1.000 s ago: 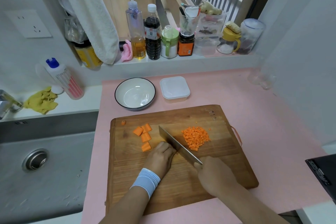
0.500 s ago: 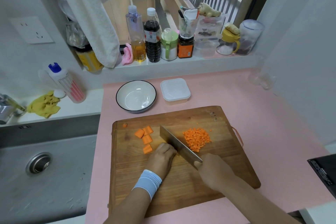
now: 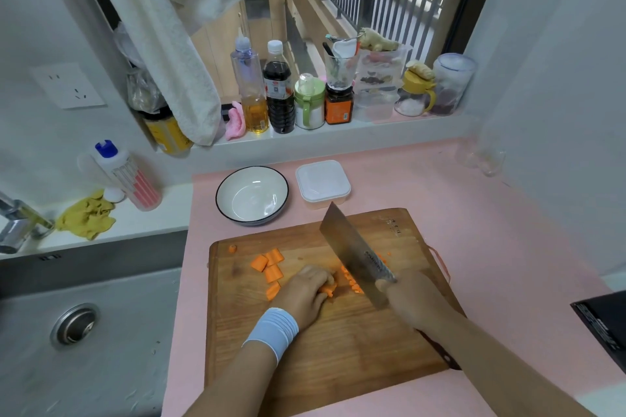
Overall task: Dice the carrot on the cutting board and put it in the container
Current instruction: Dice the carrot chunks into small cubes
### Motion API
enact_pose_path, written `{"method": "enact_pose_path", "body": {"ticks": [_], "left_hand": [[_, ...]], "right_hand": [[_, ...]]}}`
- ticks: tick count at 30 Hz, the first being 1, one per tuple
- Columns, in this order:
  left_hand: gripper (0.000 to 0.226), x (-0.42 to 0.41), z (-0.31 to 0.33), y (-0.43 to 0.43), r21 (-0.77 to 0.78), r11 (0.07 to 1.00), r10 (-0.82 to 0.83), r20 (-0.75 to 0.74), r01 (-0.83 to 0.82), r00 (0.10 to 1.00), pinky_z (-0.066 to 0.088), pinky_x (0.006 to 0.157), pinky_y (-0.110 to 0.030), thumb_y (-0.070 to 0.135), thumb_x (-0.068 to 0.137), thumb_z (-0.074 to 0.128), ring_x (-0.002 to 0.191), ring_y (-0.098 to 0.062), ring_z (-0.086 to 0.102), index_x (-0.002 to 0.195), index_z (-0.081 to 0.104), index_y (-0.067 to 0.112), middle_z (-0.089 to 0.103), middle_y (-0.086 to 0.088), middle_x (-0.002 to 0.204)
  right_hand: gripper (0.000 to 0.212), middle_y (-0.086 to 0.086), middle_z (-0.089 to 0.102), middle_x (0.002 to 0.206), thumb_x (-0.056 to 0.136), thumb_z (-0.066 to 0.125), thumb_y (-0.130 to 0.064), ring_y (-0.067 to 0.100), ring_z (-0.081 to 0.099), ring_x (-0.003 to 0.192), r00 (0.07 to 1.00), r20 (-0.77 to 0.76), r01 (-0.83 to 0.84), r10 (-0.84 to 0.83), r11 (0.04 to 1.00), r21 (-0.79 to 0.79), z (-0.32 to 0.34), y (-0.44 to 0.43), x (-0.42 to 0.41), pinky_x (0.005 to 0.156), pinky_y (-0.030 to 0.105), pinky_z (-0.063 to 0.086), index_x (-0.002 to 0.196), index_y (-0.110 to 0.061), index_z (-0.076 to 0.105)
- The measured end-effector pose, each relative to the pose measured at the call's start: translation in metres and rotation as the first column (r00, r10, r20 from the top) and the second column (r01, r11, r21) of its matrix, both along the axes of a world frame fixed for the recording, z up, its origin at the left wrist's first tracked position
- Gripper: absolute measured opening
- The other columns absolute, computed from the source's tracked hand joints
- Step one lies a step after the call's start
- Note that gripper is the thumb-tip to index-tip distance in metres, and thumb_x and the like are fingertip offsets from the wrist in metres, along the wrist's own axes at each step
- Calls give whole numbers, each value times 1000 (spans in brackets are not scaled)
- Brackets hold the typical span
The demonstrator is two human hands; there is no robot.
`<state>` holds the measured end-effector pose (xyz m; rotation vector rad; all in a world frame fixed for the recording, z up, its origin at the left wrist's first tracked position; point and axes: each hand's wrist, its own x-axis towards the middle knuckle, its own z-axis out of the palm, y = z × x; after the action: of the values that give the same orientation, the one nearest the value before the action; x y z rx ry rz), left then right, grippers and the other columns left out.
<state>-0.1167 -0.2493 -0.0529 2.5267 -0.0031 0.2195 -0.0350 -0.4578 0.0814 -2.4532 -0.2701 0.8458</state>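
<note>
A wooden cutting board [image 3: 321, 359] lies on the pink counter. Several carrot chunks [image 3: 269, 266] sit on its left part. A pile of diced carrot [image 3: 352, 283] lies at the middle, mostly hidden behind the cleaver [image 3: 352, 250]. My right hand [image 3: 413, 301] grips the cleaver's handle, with the blade lifted and tilted over the dice. My left hand [image 3: 305, 291], with a blue wristband, holds carrot strips [image 3: 329, 289] down under curled fingers, just left of the blade. A white lidded container [image 3: 322, 183] stands behind the board.
A white bowl [image 3: 252, 195] with a dark rim stands beside the container. Bottles and jars [image 3: 281, 98] line the window sill. The steel sink [image 3: 78, 332] is at the left, with a yellow cloth [image 3: 86, 218] on its ledge. A black object [image 3: 606, 325] sits at the right edge.
The cleaver has risen from the board and tilted up over the diced pile. My left hand stays at the carrot strips. The camera has moved closer.
</note>
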Motion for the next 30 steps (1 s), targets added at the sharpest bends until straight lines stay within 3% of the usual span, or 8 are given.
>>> {"method": "enact_pose_path", "body": {"ticks": [4,9,11,13,16,19,24,30], "left_hand": [[10,2,-1,-4,24,998,61,23,-61,998,45,91,-27,18,88,64,105,-8,48,97,60,20,60,5,104],[32,-13,-5,-13,68,976,204,52,-207,978,39,88,-19,40,86,64,104,-9,45,111,59,21,56,7,107],[31,-19,-5,-10,37,980,190,95,-194,977,39,93,-21,36,86,59,106,-9,44,112,59,20,56,7,111],[28,-23,-6,-4,5,988,155,116,-157,981,39,97,-20,18,82,61,111,-10,46,110,62,18,56,6,116],[25,-23,-10,7,24,998,62,138,-66,988,40,96,-15,3,80,68,108,-10,52,102,67,17,62,3,110],[10,-20,-10,8,72,997,-6,185,-7,983,48,85,-18,10,86,67,99,-10,56,93,73,15,67,2,100],[24,-18,-12,5,97,995,-2,203,-18,979,55,72,-26,22,91,52,94,-10,58,90,75,15,67,2,93],[20,-23,-9,-2,75,996,34,167,-47,985,55,74,-29,23,83,61,100,-11,56,97,73,15,63,3,99]], "right_hand": [[24,1,67,83,103,49,-39,14,64,71,1000,22,-22,22,999,-26,-9,-2,-1,57,25,43,95,-21,63],[31,-2,65,78,102,47,-40,18,63,74,996,72,-55,61,995,-84,-19,0,-15,65,31,46,79,-23,61],[33,-5,62,77,102,46,-40,18,60,74,991,99,-79,92,989,-127,-21,2,-22,65,31,43,75,-25,56],[34,-7,62,76,102,45,-41,17,60,73,985,128,-92,113,983,-159,-24,3,-28,62,31,41,73,-25,54],[33,-8,62,77,102,44,-42,15,60,72,982,144,-97,121,982,-164,-25,5,-33,59,30,40,75,-26,55],[32,-9,60,75,103,44,-42,12,55,67,976,154,-126,152,977,-170,-24,6,-36,54,28,37,76,-28,54],[29,-11,60,74,103,43,-42,13,56,69,968,174,-152,180,975,-165,-29,6,-43,58,29,38,80,-31,58],[29,-11,61,75,103,43,-41,12,56,70,972,173,-133,158,980,-147,-33,5,-43,61,29,40,80,-32,58]]}}
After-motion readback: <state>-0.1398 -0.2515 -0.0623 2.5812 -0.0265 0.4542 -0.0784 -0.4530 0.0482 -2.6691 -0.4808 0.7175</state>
